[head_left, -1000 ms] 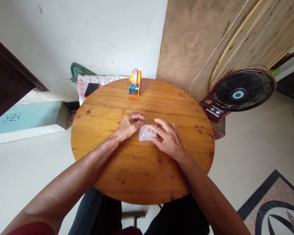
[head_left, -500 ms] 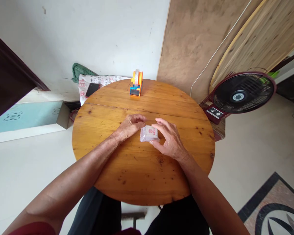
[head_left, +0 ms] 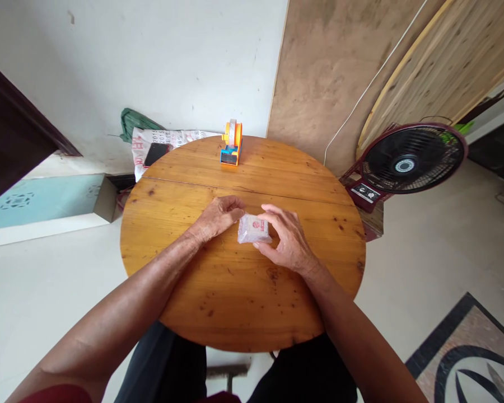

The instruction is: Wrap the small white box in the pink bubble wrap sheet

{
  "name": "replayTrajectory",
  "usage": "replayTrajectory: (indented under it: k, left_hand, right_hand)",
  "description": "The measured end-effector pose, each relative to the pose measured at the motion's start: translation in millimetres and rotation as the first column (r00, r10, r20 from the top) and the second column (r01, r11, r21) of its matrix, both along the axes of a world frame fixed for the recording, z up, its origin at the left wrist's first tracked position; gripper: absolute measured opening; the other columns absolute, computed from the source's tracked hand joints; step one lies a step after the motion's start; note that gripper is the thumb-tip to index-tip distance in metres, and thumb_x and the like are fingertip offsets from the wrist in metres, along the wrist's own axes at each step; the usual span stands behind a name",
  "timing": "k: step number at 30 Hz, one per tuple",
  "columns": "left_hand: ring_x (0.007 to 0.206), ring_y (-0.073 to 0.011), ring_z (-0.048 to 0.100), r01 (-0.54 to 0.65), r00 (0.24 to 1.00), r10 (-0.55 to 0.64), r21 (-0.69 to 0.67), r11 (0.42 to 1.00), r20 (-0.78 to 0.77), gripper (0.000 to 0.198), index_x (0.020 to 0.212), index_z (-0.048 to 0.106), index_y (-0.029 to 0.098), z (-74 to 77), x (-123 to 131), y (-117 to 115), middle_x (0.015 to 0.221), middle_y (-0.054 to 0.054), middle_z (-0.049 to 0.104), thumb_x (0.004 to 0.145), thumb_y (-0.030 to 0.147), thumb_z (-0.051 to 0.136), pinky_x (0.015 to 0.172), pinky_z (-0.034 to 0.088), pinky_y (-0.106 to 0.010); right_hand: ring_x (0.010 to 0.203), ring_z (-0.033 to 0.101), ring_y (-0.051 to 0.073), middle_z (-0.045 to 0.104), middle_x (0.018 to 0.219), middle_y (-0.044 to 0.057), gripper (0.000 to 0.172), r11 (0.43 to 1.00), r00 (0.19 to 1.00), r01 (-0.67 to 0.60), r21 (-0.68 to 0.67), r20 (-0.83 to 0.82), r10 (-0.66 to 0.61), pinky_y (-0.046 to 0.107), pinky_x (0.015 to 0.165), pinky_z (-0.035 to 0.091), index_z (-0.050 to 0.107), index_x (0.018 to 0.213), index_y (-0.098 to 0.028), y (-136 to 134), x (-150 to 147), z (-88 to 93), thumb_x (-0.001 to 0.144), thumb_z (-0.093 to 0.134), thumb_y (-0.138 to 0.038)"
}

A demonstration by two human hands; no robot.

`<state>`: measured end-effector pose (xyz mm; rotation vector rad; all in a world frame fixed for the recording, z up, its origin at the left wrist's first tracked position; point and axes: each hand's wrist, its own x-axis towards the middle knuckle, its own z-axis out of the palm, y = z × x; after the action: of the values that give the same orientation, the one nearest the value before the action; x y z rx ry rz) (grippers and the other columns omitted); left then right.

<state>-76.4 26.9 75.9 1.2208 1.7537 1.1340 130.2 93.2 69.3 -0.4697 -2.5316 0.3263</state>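
Observation:
A small, flat packet (head_left: 254, 229) in clear, crinkled plastic wrap lies at the middle of the round wooden table (head_left: 235, 291). Red print shows through on its upper face. My right hand (head_left: 288, 238) grips its right side, thumb at the near edge and fingertips over the far edge. At the packet's far left corner is my left hand (head_left: 220, 217), its thumb and fingers drawn together in a pinch. Whatever lies between those fingertips is too small to make out.
Near the table's far edge stands an orange and blue tape dispenser (head_left: 232, 143) with a roll of tape. Behind the table's left edge, a phone (head_left: 156, 154) rests on a printed white sack (head_left: 140, 143). A dark red fan (head_left: 403, 165) stands close on the right.
The view has shifted slightly. Both hands stay around the packet, and the left fingertips sit a little further from its top edge.

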Motion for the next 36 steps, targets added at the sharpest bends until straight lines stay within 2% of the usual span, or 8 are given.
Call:
replayTrajectory:
  k: [5, 10, 14, 19, 27, 30, 36]
  left_hand:
    - [0.058, -0.0131, 0.051, 0.057, 0.998, -0.057, -0.004, 0.998, 0.023, 0.032, 0.084, 0.065, 0.014, 0.1, 0, 0, 0.064, 0.001, 0.060, 0.072, 0.042, 0.058, 0.060, 0.042, -0.027]
    - [0.058, -0.0120, 0.052, 0.092, 0.990, -0.091, -0.010, 0.996, 0.109, 0.030, 0.084, 0.064, 0.014, 1.4, 3, -2, 0.065, 0.000, 0.061, 0.073, 0.041, 0.062, 0.057, 0.041, -0.025]
    - [0.056, -0.0109, 0.050, 0.115, 0.981, -0.108, -0.034, 0.993, 0.163, 0.031, 0.090, 0.064, 0.013, -0.1, 4, -2, 0.062, 0.002, 0.059, 0.075, 0.040, 0.063, 0.053, 0.038, -0.023]
    - [0.057, -0.0099, 0.050, 0.156, 0.973, -0.149, -0.024, 0.987, 0.174, 0.034, 0.096, 0.065, 0.014, -4.5, 5, -2, 0.068, 0.001, 0.061, 0.076, 0.041, 0.065, 0.050, 0.035, -0.021]
    - [0.059, -0.0086, 0.051, 0.192, 0.926, -0.196, 0.042, 0.980, 0.324, 0.043, 0.102, 0.062, 0.014, -12.4, 6, 0, 0.080, -0.001, 0.065, 0.072, 0.043, 0.071, 0.053, 0.038, -0.022]
    - [0.059, -0.0090, 0.050, 0.201, 0.921, -0.204, 0.044, 0.979, 0.331, 0.041, 0.100, 0.063, 0.014, -10.9, 5, -1, 0.078, 0.000, 0.064, 0.072, 0.044, 0.071, 0.054, 0.038, -0.022]
    - [0.062, -0.0105, 0.051, 0.243, 0.933, -0.241, 0.029, 0.970, 0.268, 0.035, 0.098, 0.065, 0.016, -9.1, 4, -2, 0.075, 0.001, 0.063, 0.076, 0.044, 0.065, 0.056, 0.036, -0.022]
  right_hand:
    - [0.130, 0.049, 0.031, 0.052, 0.141, 0.013, 0.067, 0.998, 0.999, 0.020, -0.053, -0.030, -0.022, 0.049, 0.106, 0.037, 0.045, 0.136, -0.022, 3, 1, -2.9, 0.075, 0.069, -0.036]
    - [0.124, 0.053, 0.031, 0.056, 0.138, 0.013, 0.071, 0.996, 1.000, 0.010, -0.088, 0.018, -0.008, 0.050, 0.103, 0.040, 0.042, 0.138, -0.021, 4, 0, -2.5, 0.074, 0.069, -0.035]
    - [0.119, 0.056, 0.030, 0.059, 0.133, 0.012, 0.068, 0.995, 0.999, 0.020, -0.096, 0.028, -0.017, 0.049, 0.101, 0.041, 0.043, 0.137, -0.022, 3, -1, -2.0, 0.075, 0.068, -0.034]
    - [0.118, 0.056, 0.029, 0.061, 0.131, 0.010, 0.064, 0.995, 1.000, 0.005, -0.095, 0.007, -0.004, 0.047, 0.102, 0.040, 0.045, 0.136, -0.022, 3, -2, -4.9, 0.077, 0.067, -0.031]
    - [0.113, 0.059, 0.028, 0.064, 0.127, 0.010, 0.057, 0.995, 1.000, 0.017, -0.098, 0.002, -0.017, 0.045, 0.098, 0.042, 0.049, 0.133, -0.022, 3, -2, -7.6, 0.079, 0.067, -0.032]
    - [0.113, 0.059, 0.027, 0.064, 0.127, 0.009, 0.056, 0.996, 1.000, 0.002, -0.091, -0.005, -0.002, 0.044, 0.098, 0.042, 0.050, 0.132, -0.022, 2, -2, -5.5, 0.079, 0.067, -0.030]
    - [0.110, 0.060, 0.025, 0.068, 0.118, 0.007, 0.037, 0.998, 0.999, -0.028, -0.063, 0.017, 0.029, 0.042, 0.096, 0.041, 0.060, 0.119, -0.024, 1, -3, 0.1, 0.082, 0.065, -0.028]
